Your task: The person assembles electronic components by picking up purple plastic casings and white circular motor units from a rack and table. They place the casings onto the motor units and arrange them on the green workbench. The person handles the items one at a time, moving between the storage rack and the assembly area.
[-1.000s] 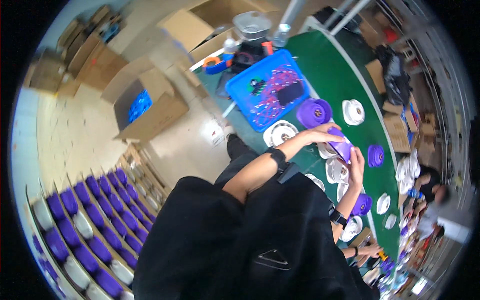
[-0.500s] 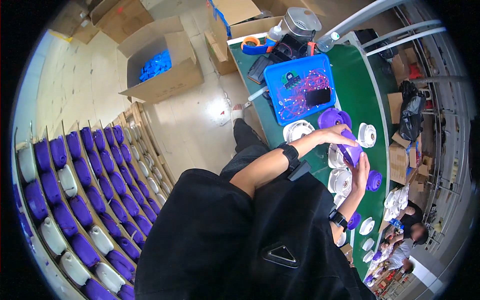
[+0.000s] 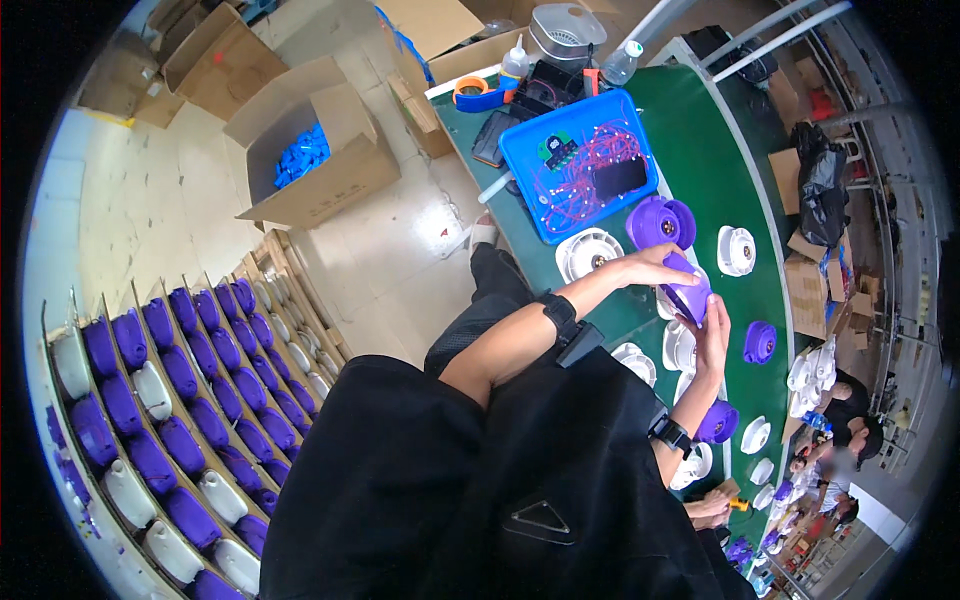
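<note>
A purple plastic housing point(image 3: 689, 297) is held over the green table between my two hands. My left hand point(image 3: 652, 268) grips its upper side, with the fingers bent over the rim. From below, my right hand point(image 3: 713, 338) closes its fingers and thumb on the other edge. Just beyond my left hand sits a purple round housing point(image 3: 660, 222) with a dark metal centre. A white round housing point(image 3: 588, 254) lies beside my left wrist, and another white one point(image 3: 736, 250) is to the right. More white housings point(image 3: 679, 346) lie partly hidden behind my right hand.
A blue tray point(image 3: 533, 190) holds red wires, a green circuit board and a black rectangle. Tape, bottles and a grey basket point(image 3: 568, 30) stand at the far end. Racks of purple and white shells point(image 3: 168, 365) fill the left. A co-worker's hand point(image 3: 710, 507) holds something yellow.
The view has shifted, moving the tray and table leftward. The purple housing has tilted in my hands, which both still grip it. A co-worker's hand now shows at lower right.
</note>
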Available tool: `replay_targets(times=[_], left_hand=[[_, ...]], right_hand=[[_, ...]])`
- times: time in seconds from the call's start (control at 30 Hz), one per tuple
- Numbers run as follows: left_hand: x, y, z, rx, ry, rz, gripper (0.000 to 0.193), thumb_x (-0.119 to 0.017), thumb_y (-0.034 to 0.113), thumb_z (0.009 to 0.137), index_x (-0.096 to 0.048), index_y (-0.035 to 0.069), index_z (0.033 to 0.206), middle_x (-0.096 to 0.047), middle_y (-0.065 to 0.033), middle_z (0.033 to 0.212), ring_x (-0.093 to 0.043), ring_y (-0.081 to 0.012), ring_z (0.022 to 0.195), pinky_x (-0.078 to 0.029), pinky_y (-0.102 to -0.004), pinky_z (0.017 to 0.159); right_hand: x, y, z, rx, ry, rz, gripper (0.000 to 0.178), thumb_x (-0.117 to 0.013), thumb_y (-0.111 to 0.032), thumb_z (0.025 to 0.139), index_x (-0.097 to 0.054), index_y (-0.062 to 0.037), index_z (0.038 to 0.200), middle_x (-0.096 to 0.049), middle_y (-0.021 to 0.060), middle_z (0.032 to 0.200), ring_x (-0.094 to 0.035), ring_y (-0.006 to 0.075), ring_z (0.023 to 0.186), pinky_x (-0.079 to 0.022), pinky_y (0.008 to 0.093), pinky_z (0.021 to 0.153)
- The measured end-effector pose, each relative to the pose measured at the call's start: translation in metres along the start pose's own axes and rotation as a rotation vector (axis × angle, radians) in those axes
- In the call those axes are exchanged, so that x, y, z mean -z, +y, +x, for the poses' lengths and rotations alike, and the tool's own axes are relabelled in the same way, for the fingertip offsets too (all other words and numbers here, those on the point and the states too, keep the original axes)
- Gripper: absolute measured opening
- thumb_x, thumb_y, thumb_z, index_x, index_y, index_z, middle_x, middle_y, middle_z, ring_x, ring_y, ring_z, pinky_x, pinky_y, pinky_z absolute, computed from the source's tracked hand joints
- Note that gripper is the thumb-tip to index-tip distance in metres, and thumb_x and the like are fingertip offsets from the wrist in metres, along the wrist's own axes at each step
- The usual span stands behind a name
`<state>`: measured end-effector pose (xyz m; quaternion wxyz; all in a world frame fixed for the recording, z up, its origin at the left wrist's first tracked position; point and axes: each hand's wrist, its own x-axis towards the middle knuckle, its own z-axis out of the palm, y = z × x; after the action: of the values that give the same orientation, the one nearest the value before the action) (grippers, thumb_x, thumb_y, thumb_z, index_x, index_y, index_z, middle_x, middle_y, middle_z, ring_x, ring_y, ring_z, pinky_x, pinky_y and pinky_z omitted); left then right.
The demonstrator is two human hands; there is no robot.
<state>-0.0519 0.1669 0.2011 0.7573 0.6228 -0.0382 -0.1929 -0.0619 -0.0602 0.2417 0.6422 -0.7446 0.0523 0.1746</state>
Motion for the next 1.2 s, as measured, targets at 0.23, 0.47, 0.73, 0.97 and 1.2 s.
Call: replay_targets(times=[0.23, 0.47, 0.73, 0.97, 1.2], left_hand=[[-0.004, -0.006, 0.015, -0.066, -0.036, 0.022, 0.069, -0.074, 0.052, 0.080, -0.052, 0.009, 0.129, -0.057, -0.0113, 0.119, -0.055, -0.0202, 0.107, -0.046, -0.0322, 0.090], [-0.009, 0.006, 0.024, -0.064, -0.012, 0.104, 0.052, -0.064, 0.050, 0.089, -0.054, 0.013, 0.124, -0.059, -0.0081, 0.113, -0.055, -0.0171, 0.102, -0.045, -0.0303, 0.086], [0.083, 0.005, -0.039, -0.001, -0.182, 0.151, 0.047, -0.058, 0.036, 0.097, -0.052, 0.005, 0.132, -0.062, -0.0108, 0.119, -0.060, -0.0169, 0.105, -0.049, -0.0316, 0.089], [0.287, -0.018, -0.216, 0.226, 0.764, -0.127, 0.029, -0.051, 0.025, 0.097, -0.061, 0.003, 0.113, -0.066, -0.0113, 0.106, -0.065, -0.0184, 0.095, -0.052, -0.0327, 0.082], [0.428, -0.360, -0.433, 1.163, 0.371, 0.383, 0.032, -0.058, 0.032, 0.091, -0.065, 0.001, 0.094, -0.066, -0.0087, 0.068, -0.064, -0.0209, 0.060, -0.052, -0.0370, 0.052]], right_hand=[[0.024, 0.019, 0.008, -0.006, 0.019, -0.030, 0.029, -0.054, -0.034, 0.099, -0.058, -0.0065, 0.104, -0.055, 0.0018, 0.094, -0.057, 0.0126, 0.089, -0.059, 0.0391, 0.075], [0.012, 0.004, 0.000, 0.036, 0.026, -0.049, 0.029, -0.055, -0.027, 0.098, -0.056, -0.0027, 0.113, -0.055, 0.0038, 0.098, -0.056, 0.0128, 0.089, -0.058, 0.0329, 0.074], [-0.017, 0.036, 0.000, -0.051, -0.296, 0.047, 0.038, -0.064, -0.019, 0.091, -0.058, 0.0035, 0.121, -0.059, 0.0090, 0.120, -0.062, 0.0162, 0.098, -0.057, 0.0311, 0.078], [-0.062, 0.056, -0.010, -0.095, -0.474, 0.058, 0.021, -0.068, -0.019, 0.086, -0.065, 0.0007, 0.088, -0.059, 0.0101, 0.128, -0.057, 0.0140, 0.098, -0.045, 0.0287, 0.081], [-0.095, 0.083, -0.043, -0.348, -0.730, -0.242, 0.025, -0.069, -0.026, 0.088, -0.062, -0.0030, 0.082, -0.062, 0.0032, 0.094, -0.053, 0.0098, 0.086, -0.044, 0.0288, 0.074]])
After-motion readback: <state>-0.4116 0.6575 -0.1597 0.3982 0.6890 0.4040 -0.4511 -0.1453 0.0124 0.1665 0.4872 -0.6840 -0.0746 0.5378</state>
